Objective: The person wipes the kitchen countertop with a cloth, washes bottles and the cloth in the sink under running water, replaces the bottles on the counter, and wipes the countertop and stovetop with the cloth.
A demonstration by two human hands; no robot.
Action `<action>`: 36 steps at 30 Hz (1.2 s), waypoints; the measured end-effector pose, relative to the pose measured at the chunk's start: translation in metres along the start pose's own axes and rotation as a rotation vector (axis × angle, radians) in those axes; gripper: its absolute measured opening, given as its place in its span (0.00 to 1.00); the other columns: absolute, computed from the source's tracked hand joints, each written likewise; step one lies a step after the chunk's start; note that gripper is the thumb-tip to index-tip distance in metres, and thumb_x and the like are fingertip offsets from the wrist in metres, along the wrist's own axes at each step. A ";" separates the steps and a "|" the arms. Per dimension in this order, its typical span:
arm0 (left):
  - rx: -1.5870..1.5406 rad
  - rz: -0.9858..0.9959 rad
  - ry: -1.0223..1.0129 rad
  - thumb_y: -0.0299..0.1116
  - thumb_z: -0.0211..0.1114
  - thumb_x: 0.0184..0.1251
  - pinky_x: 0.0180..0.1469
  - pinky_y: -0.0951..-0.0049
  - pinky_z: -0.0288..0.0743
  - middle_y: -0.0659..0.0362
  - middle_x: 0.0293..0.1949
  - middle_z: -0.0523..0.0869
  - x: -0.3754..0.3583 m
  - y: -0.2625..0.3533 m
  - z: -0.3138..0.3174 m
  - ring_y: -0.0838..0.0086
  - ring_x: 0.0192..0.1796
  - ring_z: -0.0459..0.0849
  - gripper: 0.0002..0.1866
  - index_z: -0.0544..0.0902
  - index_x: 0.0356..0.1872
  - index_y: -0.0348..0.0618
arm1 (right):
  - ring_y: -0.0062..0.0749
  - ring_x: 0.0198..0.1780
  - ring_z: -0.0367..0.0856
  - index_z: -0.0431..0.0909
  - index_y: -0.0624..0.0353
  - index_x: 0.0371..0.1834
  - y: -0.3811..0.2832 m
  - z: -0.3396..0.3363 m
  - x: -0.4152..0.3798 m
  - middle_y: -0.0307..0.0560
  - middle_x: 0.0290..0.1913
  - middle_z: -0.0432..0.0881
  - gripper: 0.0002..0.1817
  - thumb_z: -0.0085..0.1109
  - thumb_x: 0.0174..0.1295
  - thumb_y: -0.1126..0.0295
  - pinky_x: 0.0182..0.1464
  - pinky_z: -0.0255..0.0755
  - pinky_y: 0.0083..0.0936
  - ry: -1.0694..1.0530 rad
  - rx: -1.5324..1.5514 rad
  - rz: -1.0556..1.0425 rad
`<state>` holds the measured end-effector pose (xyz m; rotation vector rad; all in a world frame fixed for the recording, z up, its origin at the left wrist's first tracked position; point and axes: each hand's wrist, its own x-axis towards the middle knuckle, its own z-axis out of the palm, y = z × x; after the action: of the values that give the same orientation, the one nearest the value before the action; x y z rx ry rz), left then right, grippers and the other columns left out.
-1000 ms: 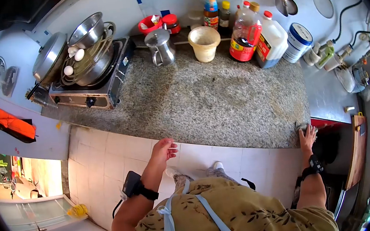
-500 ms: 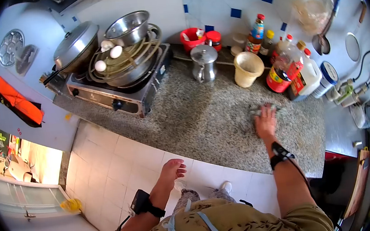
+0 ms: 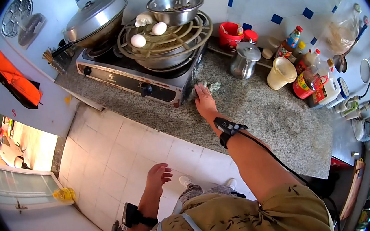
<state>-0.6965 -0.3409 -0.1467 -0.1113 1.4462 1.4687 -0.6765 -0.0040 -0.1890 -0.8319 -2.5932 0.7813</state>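
Note:
My right hand (image 3: 204,99) presses a crumpled greyish-green cloth (image 3: 213,86) against the speckled stone countertop (image 3: 248,113), just beside the right front corner of the gas stove (image 3: 132,82). The palm faces down and the fingers lie over the cloth, hiding part of it. Over the floor, close to my body, hangs my left hand (image 3: 158,176), holding nothing, with its fingers loosely bent and apart.
A round rack (image 3: 166,43) on the stove bears two eggs (image 3: 159,28) and a metal bowl (image 3: 176,9). A lidded wok (image 3: 96,21) stands left of it. Along the wall are a metal pot (image 3: 245,60), a cream tub (image 3: 281,73) and several bottles (image 3: 311,80).
My right hand has slid the cloth left along the countertop, from near the bottles to the stove. My left hand has shifted slightly left and stays empty. The view has turned left.

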 end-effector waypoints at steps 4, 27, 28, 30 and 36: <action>-0.038 0.003 -0.021 0.32 0.51 0.63 0.31 0.74 0.73 0.56 0.33 0.78 0.005 0.006 -0.035 0.70 0.32 0.79 0.11 0.73 0.42 0.38 | 0.51 0.68 0.44 0.60 0.60 0.60 -0.025 0.028 0.011 0.51 0.66 0.51 0.26 0.47 0.57 0.65 0.62 0.54 0.44 0.032 -0.339 0.037; 0.000 -0.079 -0.063 0.34 0.54 0.62 0.29 0.72 0.76 0.54 0.31 0.80 0.091 0.070 -0.048 0.68 0.30 0.81 0.11 0.75 0.40 0.39 | 0.55 0.66 0.48 0.63 0.52 0.58 0.035 -0.042 0.068 0.45 0.65 0.54 0.25 0.50 0.56 0.58 0.59 0.53 0.55 0.062 -0.417 -0.002; 0.038 -0.069 -0.042 0.34 0.53 0.62 0.31 0.70 0.76 0.53 0.32 0.80 0.089 0.088 -0.039 0.66 0.32 0.81 0.11 0.75 0.41 0.38 | 0.54 0.67 0.46 0.61 0.51 0.59 0.042 -0.043 0.086 0.46 0.66 0.51 0.26 0.49 0.56 0.59 0.60 0.52 0.54 0.052 -0.381 0.062; 0.055 -0.039 -0.045 0.34 0.53 0.62 0.32 0.69 0.76 0.52 0.34 0.80 0.100 0.107 -0.034 0.65 0.32 0.81 0.12 0.74 0.42 0.38 | 0.55 0.67 0.44 0.61 0.52 0.60 0.054 -0.046 0.118 0.47 0.67 0.50 0.27 0.50 0.56 0.59 0.61 0.51 0.53 0.050 -0.347 0.142; 0.026 -0.039 -0.005 0.36 0.59 0.59 0.25 0.70 0.76 0.53 0.31 0.81 0.102 0.139 -0.011 0.67 0.29 0.81 0.13 0.74 0.42 0.40 | 0.53 0.68 0.42 0.59 0.50 0.61 0.054 -0.061 0.154 0.47 0.67 0.51 0.28 0.49 0.56 0.57 0.61 0.52 0.51 -0.028 -0.380 0.236</action>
<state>-0.8448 -0.2564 -0.1229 -0.1188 1.4505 1.4179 -0.7469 0.1513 -0.1530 -1.2595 -2.7444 0.3572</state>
